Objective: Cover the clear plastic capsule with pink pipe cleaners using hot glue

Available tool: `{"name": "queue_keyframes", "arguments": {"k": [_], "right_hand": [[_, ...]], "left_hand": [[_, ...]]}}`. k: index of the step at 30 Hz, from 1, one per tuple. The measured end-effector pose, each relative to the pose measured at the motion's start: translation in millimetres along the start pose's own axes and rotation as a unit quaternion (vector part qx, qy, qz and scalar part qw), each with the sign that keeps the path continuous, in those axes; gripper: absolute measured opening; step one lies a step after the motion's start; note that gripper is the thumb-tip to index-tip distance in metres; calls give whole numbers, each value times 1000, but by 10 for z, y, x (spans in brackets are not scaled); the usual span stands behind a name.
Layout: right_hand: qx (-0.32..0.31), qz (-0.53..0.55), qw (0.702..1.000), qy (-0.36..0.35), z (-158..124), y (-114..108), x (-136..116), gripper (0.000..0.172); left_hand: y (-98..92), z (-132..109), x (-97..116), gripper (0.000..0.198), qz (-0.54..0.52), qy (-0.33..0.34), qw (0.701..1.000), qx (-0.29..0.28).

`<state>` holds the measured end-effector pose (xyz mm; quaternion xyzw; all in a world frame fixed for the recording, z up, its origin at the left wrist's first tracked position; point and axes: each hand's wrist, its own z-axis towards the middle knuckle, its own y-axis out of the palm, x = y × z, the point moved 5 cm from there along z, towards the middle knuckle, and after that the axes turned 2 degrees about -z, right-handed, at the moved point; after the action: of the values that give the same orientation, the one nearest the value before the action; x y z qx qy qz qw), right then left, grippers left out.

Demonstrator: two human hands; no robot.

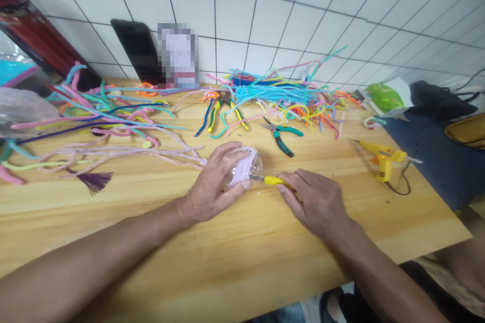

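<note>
My left hand [215, 181] is wrapped around a small clear plastic piece [258, 162] with a pale lilac band [242, 169] across it, holding it against the wooden table. Fingers and thumb cover part of the piece. My right hand [312, 199] grips a yellow-handled tool [273, 180] with a thin metal shaft. The shaft's tip meets the lilac band near my left thumb; whether it has gone in, I cannot tell. Just beyond lie green-handled needle-nose pliers [284, 133]. Yellow-and-green-handled pliers [226, 108] rest farther back.
Loose coloured pipe cleaners [113, 111] spread over the left side, with a purple tassel [93, 180]. A light-blue bundle of pipe cleaners [271, 93] lies by the tiled wall. A yellow glue gun [383, 157] with a cord stands at right. A black phone [136, 50] leans on the wall.
</note>
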<state>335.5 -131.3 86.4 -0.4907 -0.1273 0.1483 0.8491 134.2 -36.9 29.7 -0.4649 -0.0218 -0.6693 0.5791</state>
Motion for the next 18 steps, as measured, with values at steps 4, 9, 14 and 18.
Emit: {"name": "queue_keyframes", "arguments": {"k": [4, 9, 14, 18], "right_hand": [[0, 14, 1000, 0, 3, 32, 13, 20], [-1, 30, 1000, 0, 1, 59, 22, 19], [-5, 26, 1000, 5, -10, 76, 30, 19], [-14, 33, 999, 14, -21, 100, 47, 21]], "left_hand": [[1, -4, -1, 61, -1, 3, 1000, 2], [8, -3, -8, 60, 3, 0, 1000, 0], [12, -7, -20, 59, 5, -1, 1000, 2], [12, -9, -22, 59, 4, 4, 1000, 3]]}}
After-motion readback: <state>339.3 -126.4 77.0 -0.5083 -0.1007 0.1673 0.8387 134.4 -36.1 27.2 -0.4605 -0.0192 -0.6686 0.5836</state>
